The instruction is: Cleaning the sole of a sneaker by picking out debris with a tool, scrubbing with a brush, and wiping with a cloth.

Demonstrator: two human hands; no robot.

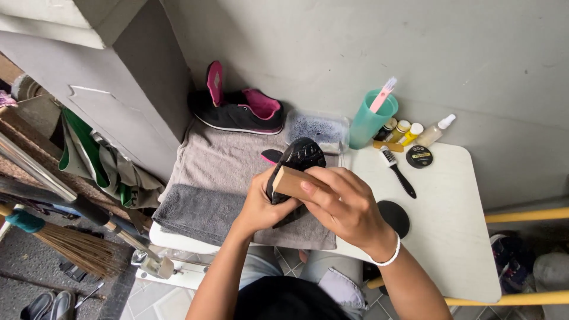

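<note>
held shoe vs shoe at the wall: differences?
The held shoe is gripped by the left hand, sole facing up, with the right hand pressing a wooden brush onto it. The shoe at the wall lies untouched on the grey towel, upright, pink lining showing. Both are black.

Home shoe-cleaning corner: small white table point(450, 237) against bare grey wall point(367, 47), towels point(219, 172), polish bottles point(409, 131) and brush point(398, 170) far right, broom point(77, 249) near left.

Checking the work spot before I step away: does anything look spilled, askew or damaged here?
Nothing spilled or broken. Only oddity: a round black lid lies apart from its open tin. The left hand holds the black shoe; the right hand grips a wooden brush.
</note>
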